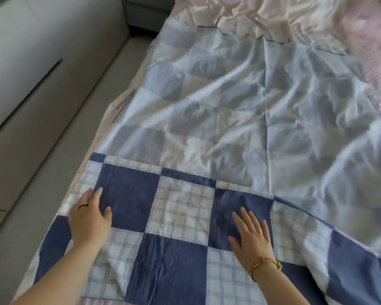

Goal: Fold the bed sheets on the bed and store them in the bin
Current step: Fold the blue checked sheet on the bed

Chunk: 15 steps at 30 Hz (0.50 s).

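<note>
Head view showed the left hand (90, 219) lying flat, fingers relaxed, near the left edge of the checked bed sheet (218, 119), and the right hand (252, 236) likewise flat mid-band. Both pressed the turned-back near fold, whose long axis ran across the bed, the unfolded rest stretching away ahead.

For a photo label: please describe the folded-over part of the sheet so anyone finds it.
A pale checked sheet lies on the bed. At its near end, under the left hand and right hand, lies a turned-over band. Only it shows deep blue squares.
</note>
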Tool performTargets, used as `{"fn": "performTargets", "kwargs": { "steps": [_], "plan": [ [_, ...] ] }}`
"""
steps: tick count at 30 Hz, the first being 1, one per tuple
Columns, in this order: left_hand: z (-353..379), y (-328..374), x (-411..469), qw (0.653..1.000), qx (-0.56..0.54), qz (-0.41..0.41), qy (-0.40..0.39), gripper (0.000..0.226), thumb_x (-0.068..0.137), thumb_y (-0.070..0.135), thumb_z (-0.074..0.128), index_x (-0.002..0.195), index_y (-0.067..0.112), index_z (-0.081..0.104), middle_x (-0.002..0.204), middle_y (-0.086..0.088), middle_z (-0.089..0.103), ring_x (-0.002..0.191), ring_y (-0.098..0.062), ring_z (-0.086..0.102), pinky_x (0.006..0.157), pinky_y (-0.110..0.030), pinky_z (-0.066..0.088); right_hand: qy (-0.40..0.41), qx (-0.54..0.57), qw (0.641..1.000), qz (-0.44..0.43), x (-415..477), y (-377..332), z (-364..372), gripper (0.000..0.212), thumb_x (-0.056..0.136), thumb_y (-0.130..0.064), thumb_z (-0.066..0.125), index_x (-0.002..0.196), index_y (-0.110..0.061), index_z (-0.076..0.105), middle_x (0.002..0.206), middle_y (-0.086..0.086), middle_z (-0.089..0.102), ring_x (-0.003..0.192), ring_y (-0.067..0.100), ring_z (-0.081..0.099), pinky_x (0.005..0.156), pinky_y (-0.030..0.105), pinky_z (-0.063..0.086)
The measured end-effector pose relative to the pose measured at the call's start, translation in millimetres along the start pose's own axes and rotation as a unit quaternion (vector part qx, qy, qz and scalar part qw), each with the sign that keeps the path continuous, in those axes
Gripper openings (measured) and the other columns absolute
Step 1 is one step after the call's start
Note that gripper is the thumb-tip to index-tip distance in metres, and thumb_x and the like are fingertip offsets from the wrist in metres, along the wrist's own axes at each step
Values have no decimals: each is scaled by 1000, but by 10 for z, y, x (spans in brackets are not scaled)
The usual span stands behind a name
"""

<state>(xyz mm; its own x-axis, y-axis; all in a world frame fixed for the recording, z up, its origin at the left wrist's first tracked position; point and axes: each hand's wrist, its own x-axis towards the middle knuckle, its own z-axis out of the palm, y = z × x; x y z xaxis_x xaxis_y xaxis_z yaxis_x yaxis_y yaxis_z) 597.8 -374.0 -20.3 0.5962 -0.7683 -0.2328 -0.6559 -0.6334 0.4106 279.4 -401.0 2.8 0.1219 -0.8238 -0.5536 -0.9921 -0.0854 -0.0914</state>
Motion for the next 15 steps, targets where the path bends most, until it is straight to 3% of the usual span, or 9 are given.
{"fn": "performTargets", "kwargs": {
  "steps": [3,5,11,15],
  "plan": [
    [173,574,-523,974,-178,50,-131,50,89,4,55,136,11,42,144,-8,37,131,-24,38,106,-39,32,15,27,997,66,-260,474,-20,59,99,-40,24,146,-29,-10,155,-7,-13,143,10,-11,113,33,-13],
    [265,906,-808,946,-248,74,-194,49,91,6,52,137,17,40,137,2,42,124,-11,42,103,-27,33,28,41,994,100,-343,774,-100,57,100,-39,24,146,-29,-8,155,-8,-9,143,10,-7,115,34,-8],
    [706,1824,-1695,919,-159,219,-288,38,95,17,48,131,30,43,120,26,36,118,5,35,87,2,25,45,97,983,147,-515,1823,-116,54,100,-35,27,147,-26,3,156,-8,2,144,11,-2,115,33,-7],
    [1232,2552,-2426,906,-124,280,-293,36,92,19,53,123,37,48,118,23,41,117,1,40,89,-4,26,55,139,976,160,-778,2751,-29,54,99,-35,31,147,-25,7,155,-9,7,144,10,3,117,32,-5]
  ]
}}
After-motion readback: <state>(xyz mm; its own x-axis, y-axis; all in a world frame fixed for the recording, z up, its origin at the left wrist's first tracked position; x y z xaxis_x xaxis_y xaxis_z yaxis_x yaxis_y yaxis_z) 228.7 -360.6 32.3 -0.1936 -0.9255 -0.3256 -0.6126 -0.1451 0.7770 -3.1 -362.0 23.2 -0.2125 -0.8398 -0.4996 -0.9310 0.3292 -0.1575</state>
